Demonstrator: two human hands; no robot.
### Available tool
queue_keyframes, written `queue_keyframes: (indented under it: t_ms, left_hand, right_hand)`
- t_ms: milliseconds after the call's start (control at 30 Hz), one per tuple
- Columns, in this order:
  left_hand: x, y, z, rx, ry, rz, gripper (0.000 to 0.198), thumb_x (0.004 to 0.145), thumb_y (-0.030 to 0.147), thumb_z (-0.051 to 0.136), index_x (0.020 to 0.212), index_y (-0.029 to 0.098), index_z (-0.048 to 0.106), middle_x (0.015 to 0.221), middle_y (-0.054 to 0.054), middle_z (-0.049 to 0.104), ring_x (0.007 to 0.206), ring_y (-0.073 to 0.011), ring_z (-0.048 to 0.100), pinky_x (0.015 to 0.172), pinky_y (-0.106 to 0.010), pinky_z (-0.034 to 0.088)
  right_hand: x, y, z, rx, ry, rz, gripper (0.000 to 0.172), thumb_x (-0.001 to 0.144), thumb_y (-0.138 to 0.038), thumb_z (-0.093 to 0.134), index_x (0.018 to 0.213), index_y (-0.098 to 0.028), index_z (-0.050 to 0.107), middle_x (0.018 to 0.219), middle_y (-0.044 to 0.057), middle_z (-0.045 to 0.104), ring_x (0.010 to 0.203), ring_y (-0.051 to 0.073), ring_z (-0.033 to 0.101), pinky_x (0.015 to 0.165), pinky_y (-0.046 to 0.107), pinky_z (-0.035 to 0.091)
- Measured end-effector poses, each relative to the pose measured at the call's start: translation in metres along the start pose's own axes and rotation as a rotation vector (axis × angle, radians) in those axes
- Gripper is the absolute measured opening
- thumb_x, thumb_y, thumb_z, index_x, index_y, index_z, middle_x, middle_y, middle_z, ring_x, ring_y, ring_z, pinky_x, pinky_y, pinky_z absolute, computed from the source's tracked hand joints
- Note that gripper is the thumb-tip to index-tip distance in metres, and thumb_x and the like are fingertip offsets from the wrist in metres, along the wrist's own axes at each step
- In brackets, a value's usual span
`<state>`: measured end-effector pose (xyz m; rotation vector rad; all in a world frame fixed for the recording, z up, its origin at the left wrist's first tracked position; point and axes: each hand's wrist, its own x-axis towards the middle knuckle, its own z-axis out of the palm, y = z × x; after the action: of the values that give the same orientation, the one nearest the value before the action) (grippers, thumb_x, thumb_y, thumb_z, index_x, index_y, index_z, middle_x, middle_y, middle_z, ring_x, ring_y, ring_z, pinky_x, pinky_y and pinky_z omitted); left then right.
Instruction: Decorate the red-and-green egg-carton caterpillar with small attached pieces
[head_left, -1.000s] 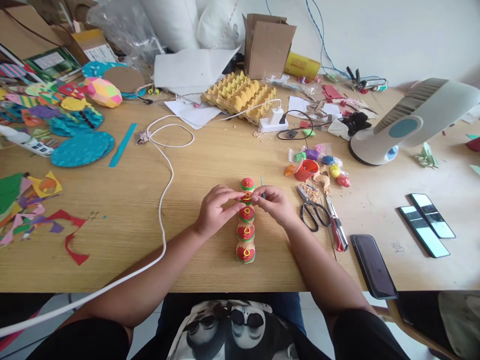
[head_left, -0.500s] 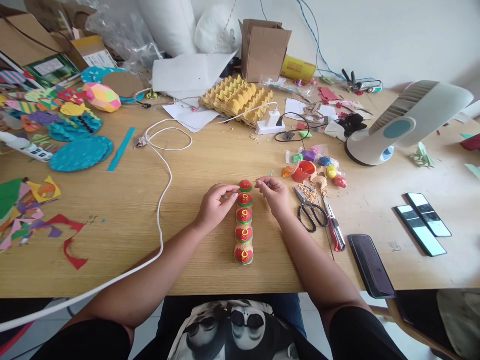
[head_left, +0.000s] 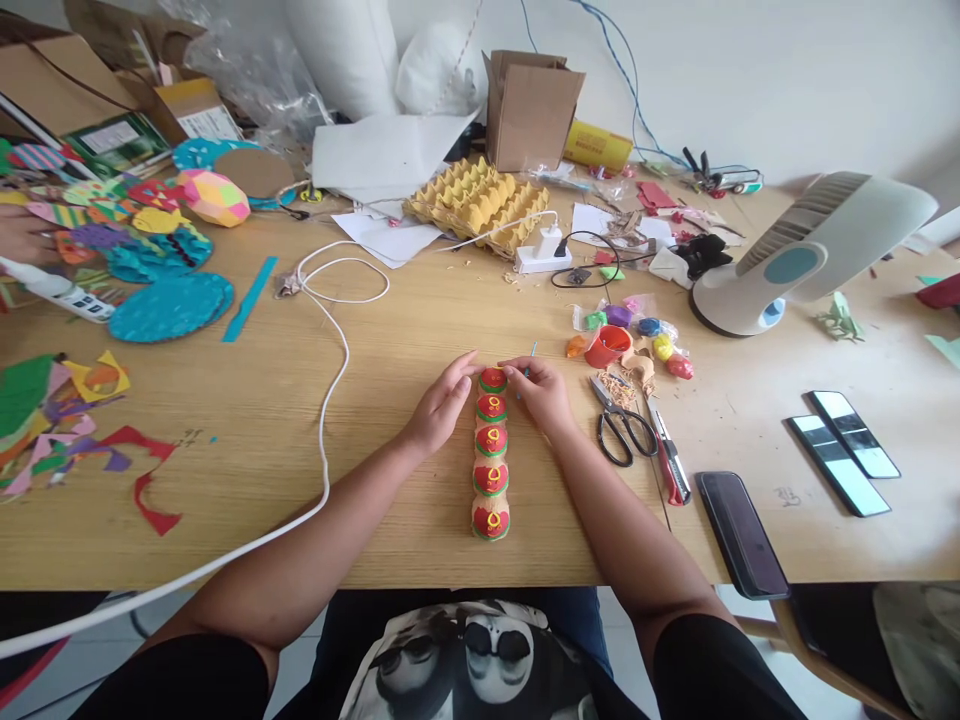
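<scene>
A row of painted egg-carton cups (head_left: 491, 455), red and green with yellow marks, lies on the wooden table (head_left: 375, 470), running away from me. My left hand (head_left: 442, 400) rests on the left of the far end, fingers fairly straight and touching the farthest cup. My right hand (head_left: 540, 392) sits on the right of the same cup, its fingers pinched on a thin blue stick (head_left: 529, 360) that points up and away.
Black scissors (head_left: 626, 432), a red utility knife (head_left: 670, 460) and a dark phone (head_left: 742, 533) lie to the right. Clay lumps and a red cup (head_left: 609, 343) sit behind them. A white fan (head_left: 802, 255), yellow egg tray (head_left: 480, 195), white cable (head_left: 330, 340) and coloured paper scraps (head_left: 67, 400) surround them.
Both hands have shifted from the second cup to the farthest cup of the row. The row now sits slightly nearer to me in the view.
</scene>
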<state>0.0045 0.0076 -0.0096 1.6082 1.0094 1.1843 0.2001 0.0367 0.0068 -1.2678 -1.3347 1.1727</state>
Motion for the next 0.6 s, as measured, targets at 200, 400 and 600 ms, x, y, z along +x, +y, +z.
queue_keyframes:
  t_ms: [200, 400, 600]
  left_hand:
    - [-0.002, -0.001, 0.003, 0.011, 0.061, -0.022, 0.043, 0.103, 0.045, 0.047, 0.136, 0.019, 0.057, 0.124, -0.013, 0.07, 0.117, -0.0228, 0.067, 0.103, -0.04, 0.055]
    - [-0.002, 0.005, 0.003, 0.179, 0.08, 0.06, 0.017, 0.096, 0.031, 0.059, 0.105, 0.019, 0.068, 0.108, -0.008, 0.068, 0.101, -0.0184, 0.068, 0.085, -0.031, 0.06]
    - [-0.001, 0.008, 0.001, 0.273, 0.057, 0.131, 0.013, 0.095, 0.022, 0.058, 0.104, 0.02, 0.068, 0.106, -0.007, 0.067, 0.1, -0.0176, 0.066, 0.085, -0.03, 0.059]
  right_hand:
    - [-0.009, 0.001, -0.003, 0.019, -0.071, 0.002, 0.037, 0.078, -0.054, 0.074, 0.091, -0.019, 0.075, 0.086, 0.005, 0.074, 0.07, 0.015, 0.059, 0.063, 0.027, 0.046]
    - [-0.019, -0.002, -0.008, 0.004, -0.087, 0.022, 0.032, 0.079, -0.048, 0.076, 0.093, -0.019, 0.076, 0.096, 0.007, 0.077, 0.071, 0.014, 0.06, 0.065, 0.027, 0.047]
    - [-0.02, -0.002, -0.005, 0.039, -0.102, 0.0, 0.027, 0.08, -0.044, 0.078, 0.091, -0.019, 0.075, 0.107, 0.009, 0.077, 0.089, 0.019, 0.069, 0.081, 0.032, 0.053]
